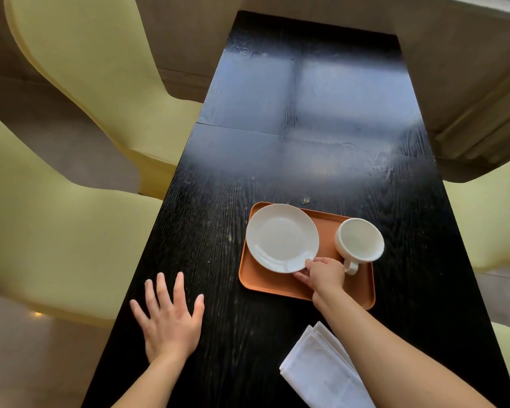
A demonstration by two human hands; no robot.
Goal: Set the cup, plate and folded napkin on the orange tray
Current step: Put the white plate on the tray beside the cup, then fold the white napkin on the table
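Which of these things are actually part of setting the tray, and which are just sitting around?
Part of the job:
- orange tray
- white plate, pinched at its near rim by the right hand
- white cup, on the tray
- folded napkin, on the table, off the tray

Just there:
- black table
- yellow chairs
- left hand, flat on the table

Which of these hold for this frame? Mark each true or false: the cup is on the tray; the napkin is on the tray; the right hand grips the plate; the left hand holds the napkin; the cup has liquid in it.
1. The cup stands on the orange tray. True.
2. The folded napkin lies on the tray. False: it lies on the black table, nearer the person than the tray.
3. The right hand grips the plate at its near rim. True.
4. The left hand holds the napkin. False: it is spread open over the table, holding nothing.
5. The cup has liquid in it. False: it looks empty.
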